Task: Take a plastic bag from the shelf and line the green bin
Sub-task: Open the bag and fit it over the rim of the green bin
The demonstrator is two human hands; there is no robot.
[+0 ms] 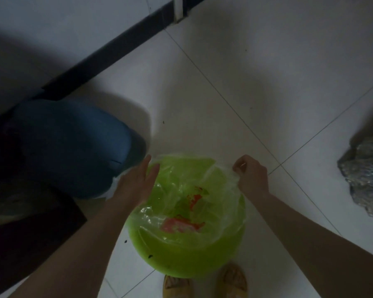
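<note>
Lining the green bin [187,252] on the floor with a clear plastic bag [181,203].
Right hand [251,176] pinching bag edge over far rim; left hand [136,183], fingers apart, flattening plastic against left rim.

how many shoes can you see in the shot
2. The left shoe and the right shoe sit side by side at the bottom edge, on the floor just below the green bin. Both are cut off by the frame.
</note>
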